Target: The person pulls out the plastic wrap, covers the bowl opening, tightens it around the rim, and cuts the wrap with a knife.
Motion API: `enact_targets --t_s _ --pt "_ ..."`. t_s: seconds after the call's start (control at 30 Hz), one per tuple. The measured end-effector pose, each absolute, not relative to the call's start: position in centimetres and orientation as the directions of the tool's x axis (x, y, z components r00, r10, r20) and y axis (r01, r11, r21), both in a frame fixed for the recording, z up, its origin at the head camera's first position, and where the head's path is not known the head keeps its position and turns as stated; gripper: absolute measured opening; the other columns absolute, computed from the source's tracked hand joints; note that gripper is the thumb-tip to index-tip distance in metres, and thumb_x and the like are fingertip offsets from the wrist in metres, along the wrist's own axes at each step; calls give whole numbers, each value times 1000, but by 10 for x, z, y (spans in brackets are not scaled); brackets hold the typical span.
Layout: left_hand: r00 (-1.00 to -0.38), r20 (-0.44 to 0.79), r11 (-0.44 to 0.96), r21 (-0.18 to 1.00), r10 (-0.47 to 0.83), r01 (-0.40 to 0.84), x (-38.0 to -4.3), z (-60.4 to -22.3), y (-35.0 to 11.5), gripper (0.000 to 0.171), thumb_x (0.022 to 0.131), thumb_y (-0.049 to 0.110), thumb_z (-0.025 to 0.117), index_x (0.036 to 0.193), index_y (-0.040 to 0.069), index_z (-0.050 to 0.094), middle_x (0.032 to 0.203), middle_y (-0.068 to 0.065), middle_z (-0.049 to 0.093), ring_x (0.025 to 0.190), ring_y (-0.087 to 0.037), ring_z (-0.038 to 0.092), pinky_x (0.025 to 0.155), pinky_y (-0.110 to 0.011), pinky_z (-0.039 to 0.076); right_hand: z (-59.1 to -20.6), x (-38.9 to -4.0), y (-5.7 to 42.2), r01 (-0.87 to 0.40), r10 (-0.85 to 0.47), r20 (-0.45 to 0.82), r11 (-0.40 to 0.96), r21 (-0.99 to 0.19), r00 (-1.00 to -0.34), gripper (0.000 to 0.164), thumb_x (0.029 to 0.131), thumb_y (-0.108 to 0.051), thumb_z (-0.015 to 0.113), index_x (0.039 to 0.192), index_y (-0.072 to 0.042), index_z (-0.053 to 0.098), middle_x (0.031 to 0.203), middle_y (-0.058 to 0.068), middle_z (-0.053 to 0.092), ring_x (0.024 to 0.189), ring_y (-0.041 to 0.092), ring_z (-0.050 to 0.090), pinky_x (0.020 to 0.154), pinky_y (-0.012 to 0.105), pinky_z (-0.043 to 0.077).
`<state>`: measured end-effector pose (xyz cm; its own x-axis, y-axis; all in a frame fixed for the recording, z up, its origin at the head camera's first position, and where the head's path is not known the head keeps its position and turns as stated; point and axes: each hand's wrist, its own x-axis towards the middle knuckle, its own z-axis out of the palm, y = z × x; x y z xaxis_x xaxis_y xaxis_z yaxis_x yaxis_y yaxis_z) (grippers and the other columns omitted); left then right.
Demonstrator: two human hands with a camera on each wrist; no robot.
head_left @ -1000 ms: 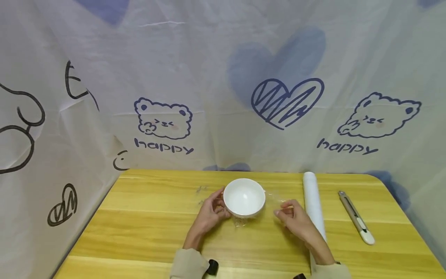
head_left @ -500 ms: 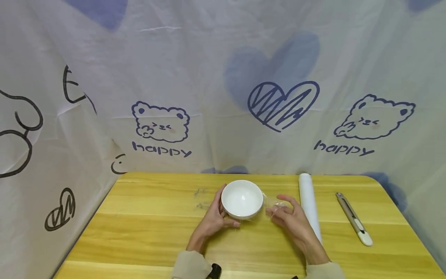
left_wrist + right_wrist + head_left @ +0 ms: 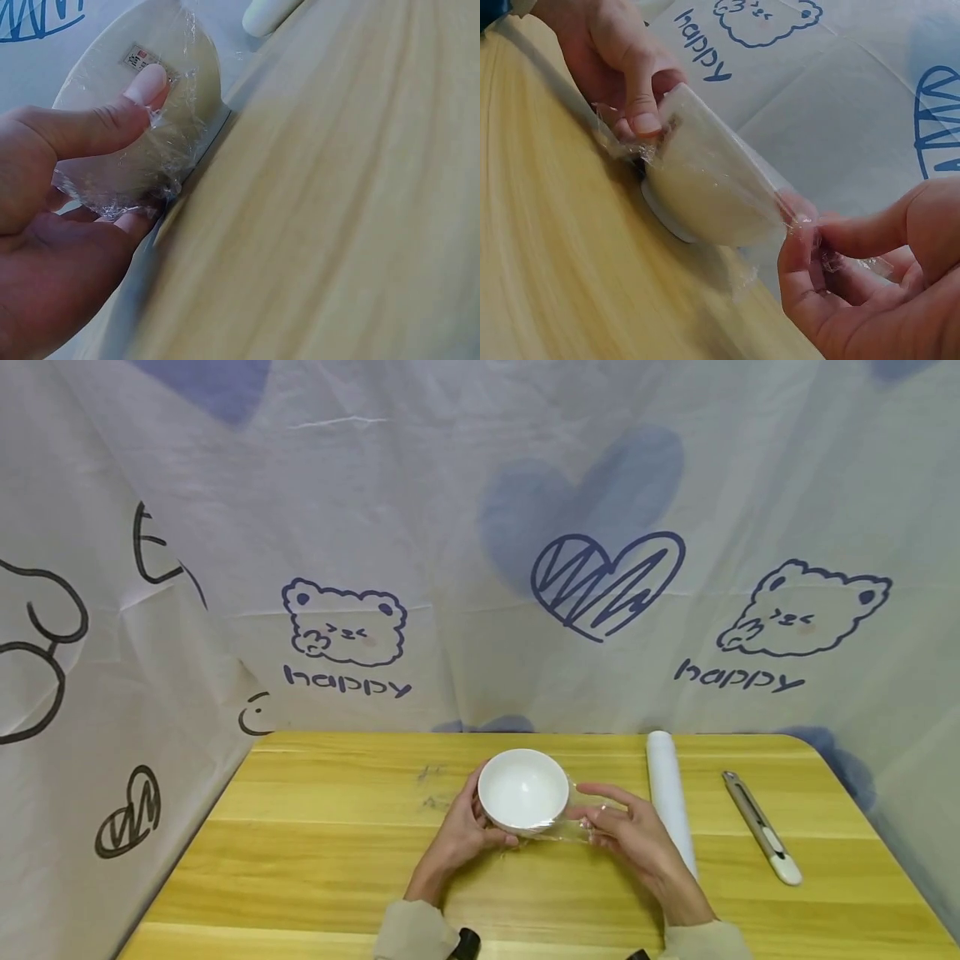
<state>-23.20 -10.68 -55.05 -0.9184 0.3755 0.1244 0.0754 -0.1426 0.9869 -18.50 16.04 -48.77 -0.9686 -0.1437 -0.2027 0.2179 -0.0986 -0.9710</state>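
Observation:
A white bowl (image 3: 523, 789) stands upright near the middle of the table, with clear cling film (image 3: 161, 184) around its outer wall. My left hand (image 3: 459, 833) grips the bowl from its left, thumb laid over the film beside a small printed label (image 3: 148, 63). To the right of the bowl, my right hand (image 3: 636, 837) pinches a gathered end of the film between thumb and fingers. In the right wrist view, the film runs taut from the bowl's rim to that pinch. The fingers of my left hand behind the bowl are partly hidden.
A white roll (image 3: 670, 802) lies lengthwise just right of my right hand, partly behind the forearm. Farther right is a utility knife (image 3: 761, 827). A printed cloth (image 3: 480, 527) hangs behind the wooden table (image 3: 300, 860).
My right hand has moved left toward the bowl and now pulls the film out from its side. My left thumb has come round to the bowl's front.

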Motion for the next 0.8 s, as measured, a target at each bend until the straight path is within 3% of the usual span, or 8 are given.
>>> enact_targets --t_s 0.17,0.47,0.63,0.8 --pt "-924 116 -134 988 365 71 -232 -550 -105 121 66 -26 82 163 5 17 163 -24 27 145 -44 36 105 -33 50 -485 -184 164 216 -111 -204 -106 -971 -973 35 103 -2 58 135 13 57 111 15 75 87 12 68 72 24 60" --pt "-926 97 -134 990 366 51 -232 -552 -105 120 66 -27 82 163 6 18 163 -24 26 146 -44 34 106 -34 49 -494 -185 169 189 -148 -183 -27 -982 -972 31 102 1 58 128 19 59 110 19 75 92 14 73 80 31 62" --pt "-917 103 -139 989 385 53 -233 -552 -106 120 67 -25 82 164 6 17 164 -23 25 146 -44 34 105 -35 49 -498 -185 169 121 -136 -132 90 -989 -982 23 98 9 61 118 21 62 102 25 74 83 16 74 70 29 62" --pt "-913 112 -115 991 392 72 -232 -552 -108 120 69 -22 83 164 7 16 163 -24 25 146 -44 34 106 -34 49 -501 -185 158 71 -21 -81 307 -949 -996 7 90 13 68 93 7 67 81 16 75 66 19 68 56 26 57"
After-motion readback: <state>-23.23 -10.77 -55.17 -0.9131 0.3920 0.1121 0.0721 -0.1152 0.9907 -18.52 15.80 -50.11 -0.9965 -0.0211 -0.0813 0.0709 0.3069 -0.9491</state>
